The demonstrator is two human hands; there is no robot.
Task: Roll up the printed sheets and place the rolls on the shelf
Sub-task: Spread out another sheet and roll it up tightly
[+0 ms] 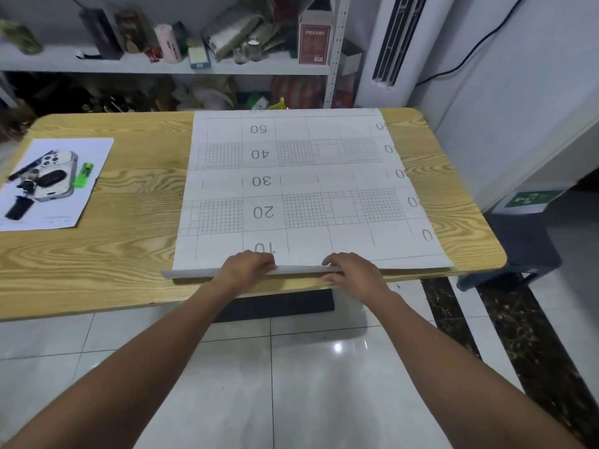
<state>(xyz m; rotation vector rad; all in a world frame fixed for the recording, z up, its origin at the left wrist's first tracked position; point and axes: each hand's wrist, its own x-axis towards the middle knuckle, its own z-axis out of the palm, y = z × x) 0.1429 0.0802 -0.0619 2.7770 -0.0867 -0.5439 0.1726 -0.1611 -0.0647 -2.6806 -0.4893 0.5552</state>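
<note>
A large white printed sheet [301, 183] with grids and the numbers 10 to 50 lies flat on the wooden table [129, 228]. Its near edge is curled into a thin roll [194, 273] along the table's front. My left hand [248, 265] and my right hand [351, 270] both grip that rolled edge, fingers curled over it, a short gap between them. The white shelf [162, 64] stands behind the table, crowded with items.
A smaller white sheet [58, 183] at the table's left carries a phone, keys, a pen and a green lighter. A white air-conditioner unit [398, 43] stands at the back right. A grey stool [518, 254] sits by the table's right end. Shiny floor tiles lie below.
</note>
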